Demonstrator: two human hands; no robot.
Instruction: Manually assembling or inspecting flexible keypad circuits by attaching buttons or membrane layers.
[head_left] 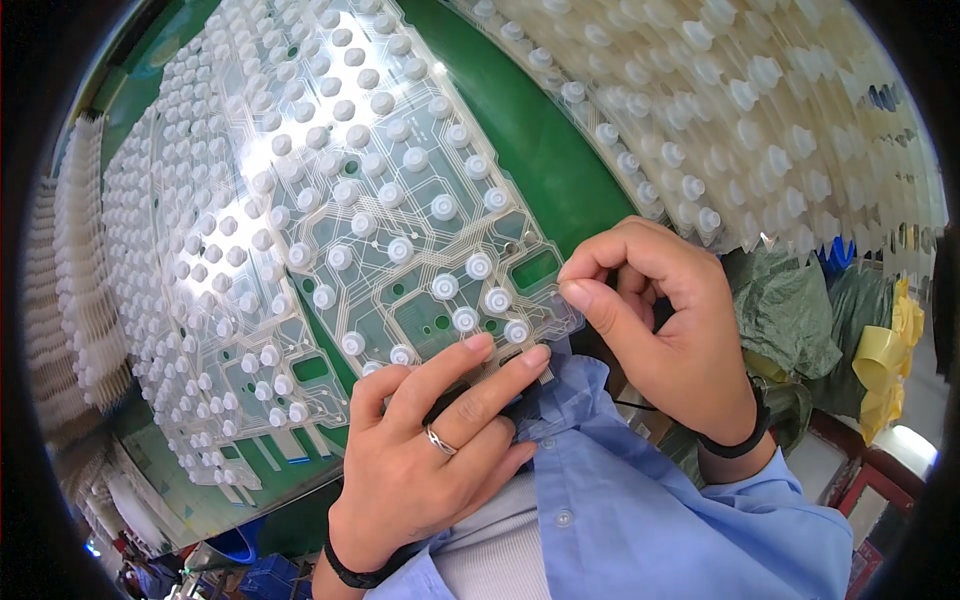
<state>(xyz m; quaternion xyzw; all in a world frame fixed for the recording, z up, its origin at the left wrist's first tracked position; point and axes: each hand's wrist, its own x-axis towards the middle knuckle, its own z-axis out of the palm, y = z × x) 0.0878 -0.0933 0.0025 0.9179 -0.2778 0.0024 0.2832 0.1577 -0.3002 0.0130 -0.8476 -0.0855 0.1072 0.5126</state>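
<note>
A clear keyboard membrane sheet [370, 290] with printed traces and white rubber domes lies in front of me on a green work surface [565, 180]. At its near right corner, my right hand [665, 320] pinches the edge between thumb and index finger; whether anything small is also in that pinch cannot be made out. Two outstretched fingertips of my left hand [430, 450] rest on the sheet's near edge, next to the lowest domes. That hand wears a ring and grips nothing.
More domed membranes [215, 330] lie spread at the left, slightly overlapping. A tall stack of them [730, 120] fills the right side, and another stack [85, 260] stands at far left. Green plastic bags [785, 310] and a yellow wrapper [885, 360] are at right.
</note>
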